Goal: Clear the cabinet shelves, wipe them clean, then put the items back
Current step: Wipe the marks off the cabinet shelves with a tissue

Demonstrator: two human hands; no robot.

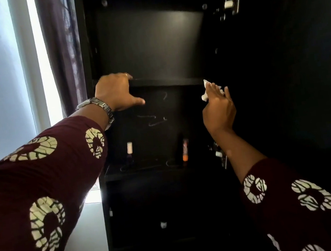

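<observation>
- Left hand (116,94), centre-left of the frame: fingers curled over the front edge of the upper shelf (164,80), thumb stretched out beneath it.
- Right hand (218,107), centre-right: fingers close together, pinching a white tissue (205,96) beside that shelf's right end.
- Lower shelf (145,171), mid-frame: a white-capped bottle (130,151) and an orange-tipped tube (185,150) stand upright, apart.
- Black cabinet (85,51); curtain (59,44) at upper left.

Both our arms reach up and forward in patterned maroon sleeves (41,185). Our left hand (116,94), a watch (102,106) at its wrist, hooks its fingers over the shelf (167,81) edge, thumb stretched out below. Our right hand (218,109) pinches a white tissue (204,96).
</observation>
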